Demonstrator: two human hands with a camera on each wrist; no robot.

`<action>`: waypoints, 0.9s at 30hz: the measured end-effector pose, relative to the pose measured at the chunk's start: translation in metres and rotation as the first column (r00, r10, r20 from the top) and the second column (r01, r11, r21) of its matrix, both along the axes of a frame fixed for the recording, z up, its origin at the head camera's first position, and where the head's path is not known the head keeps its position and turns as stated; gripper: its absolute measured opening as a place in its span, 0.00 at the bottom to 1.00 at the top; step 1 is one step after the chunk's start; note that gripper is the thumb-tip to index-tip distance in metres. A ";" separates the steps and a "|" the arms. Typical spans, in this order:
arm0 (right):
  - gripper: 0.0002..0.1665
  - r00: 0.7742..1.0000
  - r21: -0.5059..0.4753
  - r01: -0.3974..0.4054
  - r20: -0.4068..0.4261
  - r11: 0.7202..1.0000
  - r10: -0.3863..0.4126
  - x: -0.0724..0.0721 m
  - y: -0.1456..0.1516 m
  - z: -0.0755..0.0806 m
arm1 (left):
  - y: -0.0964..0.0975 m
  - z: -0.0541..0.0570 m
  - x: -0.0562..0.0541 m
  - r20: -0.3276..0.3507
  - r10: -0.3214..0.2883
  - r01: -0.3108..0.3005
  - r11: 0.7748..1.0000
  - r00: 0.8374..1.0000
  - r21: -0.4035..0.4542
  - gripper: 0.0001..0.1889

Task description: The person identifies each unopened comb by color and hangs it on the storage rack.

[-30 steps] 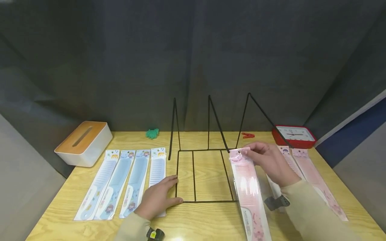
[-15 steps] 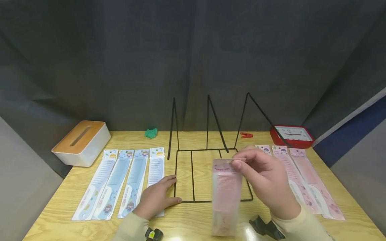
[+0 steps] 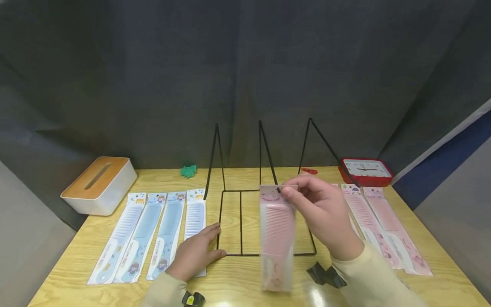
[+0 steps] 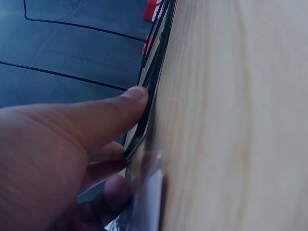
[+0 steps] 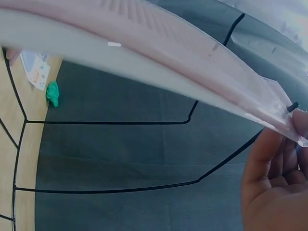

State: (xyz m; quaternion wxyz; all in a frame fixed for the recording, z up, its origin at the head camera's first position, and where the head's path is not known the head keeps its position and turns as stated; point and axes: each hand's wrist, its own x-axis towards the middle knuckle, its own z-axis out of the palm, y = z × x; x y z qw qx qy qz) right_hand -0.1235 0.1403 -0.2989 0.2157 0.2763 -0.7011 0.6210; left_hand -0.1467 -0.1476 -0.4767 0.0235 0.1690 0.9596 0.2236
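My right hand (image 3: 326, 215) pinches the top header of a packaged pink comb (image 3: 277, 226), which hangs upright in front of the black wire rack (image 3: 241, 226). The dark tip of the middle prong (image 5: 292, 107) pokes through the header, beside my thumb, in the right wrist view. At the rack's front left corner my left hand (image 3: 195, 253) rests with its thumb on the front wire and fingertips on the side wire. That thumb (image 4: 134, 95) lies nearly straight against the wire in the left wrist view. A packaged blue comb (image 3: 195, 215) lies partly under the left hand.
More packaged blue combs (image 3: 149, 236) lie in a row on the left, and pink ones (image 3: 397, 230) on the right. A tissue box (image 3: 103, 183), green clump (image 3: 188, 171), red clip (image 3: 309, 171) and red clock (image 3: 366, 171) stand or lie along the back.
My right hand has carried the pink comb leftward from the right of the rack, then up to the middle prong, whose tip now shows through the header. My left hand stays at the corner.
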 end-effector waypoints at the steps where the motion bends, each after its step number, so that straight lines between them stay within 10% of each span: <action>1: 0.09 1.000 0.014 0.015 0.008 1.000 -0.015 -0.001 -0.001 0.000 | 0.000 0.000 0.000 -0.001 0.000 0.000 1.000 1.000 0.002 0.38; 10: 0.03 0.995 0.090 0.071 0.071 0.993 -0.077 -0.024 -0.002 -0.003 | -0.001 -0.001 0.000 -0.004 -0.014 0.014 1.000 1.000 -0.002 0.37; 27: 0.16 0.920 0.174 0.212 0.295 0.962 -0.257 -0.165 -0.019 0.016 | 0.000 0.001 0.001 -0.014 -0.020 0.019 0.999 1.000 -0.036 0.36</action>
